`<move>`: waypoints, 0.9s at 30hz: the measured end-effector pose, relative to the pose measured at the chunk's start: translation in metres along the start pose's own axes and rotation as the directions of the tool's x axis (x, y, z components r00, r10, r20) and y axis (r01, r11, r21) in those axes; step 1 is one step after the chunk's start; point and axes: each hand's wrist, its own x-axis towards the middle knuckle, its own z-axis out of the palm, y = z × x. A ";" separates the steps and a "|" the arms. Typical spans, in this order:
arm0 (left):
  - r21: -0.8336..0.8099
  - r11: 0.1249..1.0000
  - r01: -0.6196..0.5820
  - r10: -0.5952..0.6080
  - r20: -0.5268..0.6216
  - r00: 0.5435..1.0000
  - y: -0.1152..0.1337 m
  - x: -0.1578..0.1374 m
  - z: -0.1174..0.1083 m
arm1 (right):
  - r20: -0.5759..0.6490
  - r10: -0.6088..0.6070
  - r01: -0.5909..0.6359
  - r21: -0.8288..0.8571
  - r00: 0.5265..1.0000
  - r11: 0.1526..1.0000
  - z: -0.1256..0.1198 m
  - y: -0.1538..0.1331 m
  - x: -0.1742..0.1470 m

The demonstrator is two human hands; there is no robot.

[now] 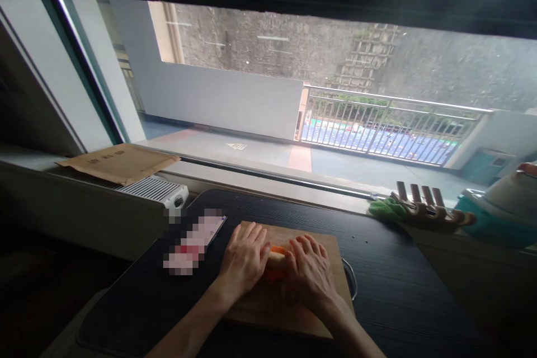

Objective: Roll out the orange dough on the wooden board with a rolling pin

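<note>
A pale, rounded roll (pixel 276 259) lies crosswise on a wooden board (pixel 255 312), its middle showing between my two hands. Orange material (pixel 277 249) shows just behind it, and an orange tint marks the board in front. My left hand (pixel 244 257) rests over the roll's left part, fingers stretched forward and lying flat. Over the right part lies my right hand (pixel 312 268), its fingers extended and slightly spread. Both palms hide the roll's ends, so I cannot tell whether it is dough or a rolling pin.
The board sits on a dark table (pixel 390 291), with a metal handle (pixel 351 279) at its right edge. A blurred-out phone-like item (pixel 195 243) lies left. A brown envelope (pixel 119 162) rests on a heater (pixel 161 193). On the windowsill are a green cloth (pixel 386 210) and a wooden rack (pixel 432 212).
</note>
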 end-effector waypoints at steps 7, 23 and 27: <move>0.005 0.997 0.076 -0.076 0.075 0.994 -0.007 0.029 0.012 | 0.112 0.086 -0.078 -0.076 0.990 0.994 -0.005 -0.002 0.036; 0.063 0.995 0.074 -0.078 0.058 0.995 -0.006 0.045 0.012 | 0.206 0.161 -0.147 -0.082 0.965 0.986 -0.001 0.006 0.050; 0.038 0.999 0.011 -0.012 0.028 1.000 -0.004 0.005 0.004 | 0.109 0.021 -0.014 -0.065 0.994 0.998 0.001 0.005 0.010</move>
